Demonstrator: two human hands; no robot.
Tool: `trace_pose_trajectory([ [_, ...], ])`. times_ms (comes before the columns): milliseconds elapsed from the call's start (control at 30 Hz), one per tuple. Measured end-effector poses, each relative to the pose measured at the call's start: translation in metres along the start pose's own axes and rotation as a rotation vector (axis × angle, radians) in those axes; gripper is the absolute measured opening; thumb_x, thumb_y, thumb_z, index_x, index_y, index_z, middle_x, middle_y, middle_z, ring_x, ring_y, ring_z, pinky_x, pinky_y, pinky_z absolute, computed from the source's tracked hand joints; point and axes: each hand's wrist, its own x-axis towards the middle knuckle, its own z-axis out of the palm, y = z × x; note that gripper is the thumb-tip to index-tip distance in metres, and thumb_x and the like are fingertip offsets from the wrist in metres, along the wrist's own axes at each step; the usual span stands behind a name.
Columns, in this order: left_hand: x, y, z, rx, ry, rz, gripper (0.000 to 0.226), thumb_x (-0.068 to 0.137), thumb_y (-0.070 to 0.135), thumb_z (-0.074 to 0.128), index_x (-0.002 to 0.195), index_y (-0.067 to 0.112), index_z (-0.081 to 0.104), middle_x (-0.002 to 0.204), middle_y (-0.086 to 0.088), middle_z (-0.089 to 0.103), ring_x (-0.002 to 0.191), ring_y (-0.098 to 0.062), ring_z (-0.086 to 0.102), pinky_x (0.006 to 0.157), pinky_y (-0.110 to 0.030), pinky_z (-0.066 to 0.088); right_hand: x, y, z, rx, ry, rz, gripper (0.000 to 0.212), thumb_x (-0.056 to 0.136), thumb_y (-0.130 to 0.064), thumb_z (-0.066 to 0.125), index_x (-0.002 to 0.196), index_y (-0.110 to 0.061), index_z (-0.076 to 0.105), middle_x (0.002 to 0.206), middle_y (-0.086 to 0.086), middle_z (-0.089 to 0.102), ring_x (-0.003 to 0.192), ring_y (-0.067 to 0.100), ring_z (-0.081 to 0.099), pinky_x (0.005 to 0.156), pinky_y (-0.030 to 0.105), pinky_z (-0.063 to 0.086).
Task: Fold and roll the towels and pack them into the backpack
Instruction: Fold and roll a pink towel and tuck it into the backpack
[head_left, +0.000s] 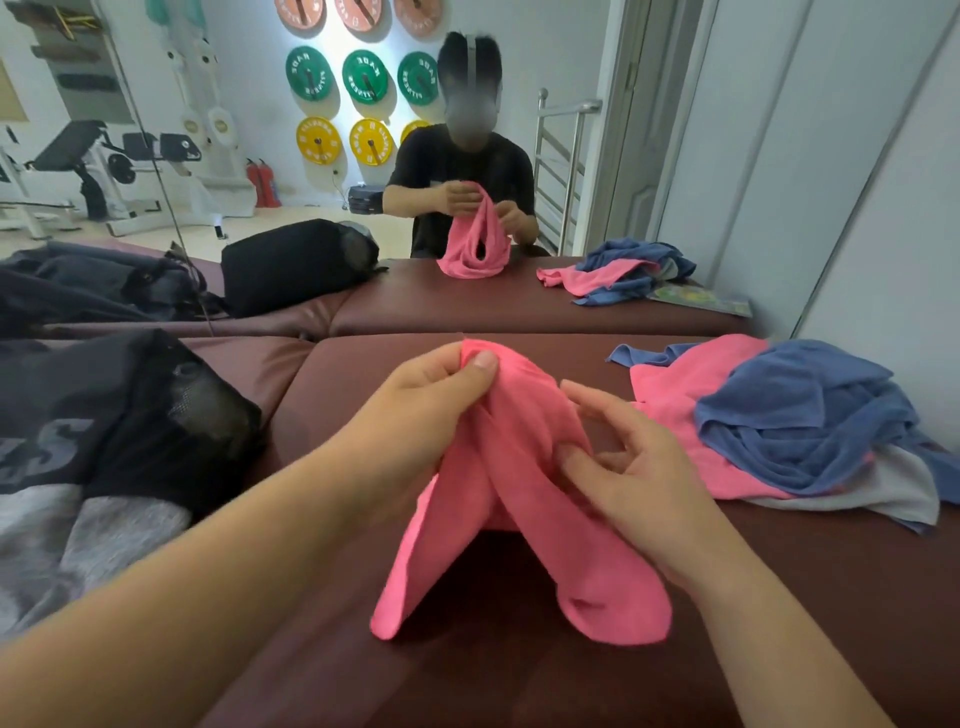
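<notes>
A pink towel (519, 519) hangs bunched in front of me, its two lower folds drooping onto the dark red padded bench (467, 686). My left hand (431, 405) pinches the towel's top edge between thumb and fingers. My right hand (634, 473) grips the cloth lower down on its right side, the thumb pressed into the fabric. A black mesh backpack (171, 415) lies on the bench to the left, its opening not visible. A heap of blue, pink and grey towels (795, 431) sits at the right.
A large mirror (519, 156) stands straight ahead at the bench's far edge, reflecting me, the backpack, the towel heap and a gym room with weight plates. Grey fabric (78, 535) lies beside the backpack at the lower left. White panels (883, 182) close off the right.
</notes>
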Motion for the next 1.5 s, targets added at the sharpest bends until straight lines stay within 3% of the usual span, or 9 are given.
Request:
trace_pose_trajectory([
  [100, 0.016, 0.045, -0.005, -0.069, -0.056, 0.037, 0.027, 0.106, 0.017, 0.046, 0.102, 0.007, 0.071, 0.097, -0.014, 0.076, 0.089, -0.021, 0.074, 0.085, -0.033, 0.062, 0.016, -0.018, -0.010, -0.065, -0.128, -0.050, 0.058, 0.087, 0.002, 0.072, 0.122, -0.044, 0.066, 0.115, -0.010, 0.073, 0.071, 0.027, 0.074, 0.060, 0.033, 0.061],
  [267, 0.032, 0.096, -0.013, 0.040, -0.039, 0.128, 0.026, 0.107, 0.022, 0.050, 0.092, 0.019, 0.071, 0.076, 0.000, 0.076, 0.070, -0.011, 0.072, 0.068, -0.026, 0.060, 0.033, -0.038, -0.024, -0.245, -0.411, -0.023, 0.026, 0.080, -0.014, 0.086, 0.102, -0.024, 0.078, 0.089, 0.003, 0.075, 0.074, 0.009, 0.059, 0.070, 0.029, 0.053],
  [567, 0.034, 0.061, -0.057, 0.277, 0.117, 0.175, 0.027, 0.108, 0.027, 0.047, 0.094, 0.023, 0.069, 0.071, 0.008, 0.065, 0.063, -0.004, 0.058, 0.062, -0.025, 0.046, 0.024, -0.044, -0.062, -0.119, -0.454, 0.025, 0.026, 0.075, -0.027, 0.080, 0.083, -0.014, 0.059, 0.073, -0.007, 0.059, 0.070, 0.006, 0.053, 0.062, 0.019, 0.045],
  [833, 0.027, 0.039, -0.064, 0.409, 0.131, 0.189, 0.025, 0.108, 0.029, 0.048, 0.102, 0.025, 0.073, 0.084, 0.010, 0.069, 0.079, -0.006, 0.059, 0.081, -0.039, 0.050, 0.038, -0.049, -0.099, -0.125, -0.179, -0.135, 0.031, 0.079, -0.003, 0.084, 0.080, -0.020, 0.058, 0.078, -0.003, 0.062, 0.075, 0.012, 0.053, 0.072, 0.035, 0.046],
  [967, 0.029, 0.031, -0.072, 0.492, 0.169, 0.222, 0.021, 0.105, 0.031, 0.053, 0.102, 0.028, 0.074, 0.084, 0.012, 0.071, 0.084, -0.010, 0.061, 0.097, -0.056, 0.053, 0.037, -0.056, -0.112, -0.663, -0.434, -0.113, 0.043, 0.080, -0.022, 0.088, 0.060, -0.035, 0.051, 0.057, -0.017, 0.045, 0.056, 0.001, 0.039, 0.058, 0.016, 0.035],
  [1100, 0.037, 0.027, -0.075, 0.505, 0.167, 0.213, 0.022, 0.105, 0.032, 0.053, 0.102, 0.030, 0.075, 0.086, 0.011, 0.073, 0.085, -0.012, 0.062, 0.098, -0.057, 0.053, 0.033, -0.058, -0.109, -0.720, -0.632, -0.040, 0.036, 0.092, -0.023, 0.076, 0.066, -0.035, 0.055, 0.061, -0.019, 0.046, 0.059, 0.000, 0.041, 0.060, 0.016, 0.036],
  [1233, 0.047, 0.024, -0.078, 0.456, 0.241, 0.175, 0.023, 0.105, 0.033, 0.053, 0.099, 0.035, 0.075, 0.086, 0.009, 0.072, 0.086, -0.017, 0.061, 0.098, -0.058, 0.052, 0.035, -0.069, -0.104, -0.573, -0.621, -0.029, 0.047, 0.097, -0.007, 0.067, 0.070, -0.046, 0.067, 0.064, -0.014, 0.057, 0.060, 0.009, 0.054, 0.060, 0.028, 0.049],
  [1400, 0.057, 0.022, -0.088, 0.445, 0.277, 0.147, 0.022, 0.104, 0.033, 0.054, 0.098, 0.029, 0.076, 0.079, 0.011, 0.068, 0.079, -0.015, 0.058, 0.087, -0.052, 0.056, 0.046, -0.077, -0.117, -0.570, -0.470, -0.060, 0.033, 0.103, -0.024, 0.060, 0.073, -0.013, 0.070, 0.074, 0.011, 0.070, 0.070, 0.033, 0.066, 0.075, 0.048, 0.058],
  [1500, 0.060, 0.020, -0.086, 0.434, 0.278, 0.128, 0.023, 0.105, 0.031, 0.054, 0.097, 0.026, 0.075, 0.073, 0.013, 0.066, 0.075, -0.014, 0.057, 0.079, -0.040, 0.053, 0.059, -0.078, -0.119, -0.553, -0.305, -0.112, 0.037, 0.105, -0.020, 0.055, 0.072, -0.005, 0.061, 0.071, 0.004, 0.065, 0.070, 0.016, 0.061, 0.081, 0.049, 0.055],
])
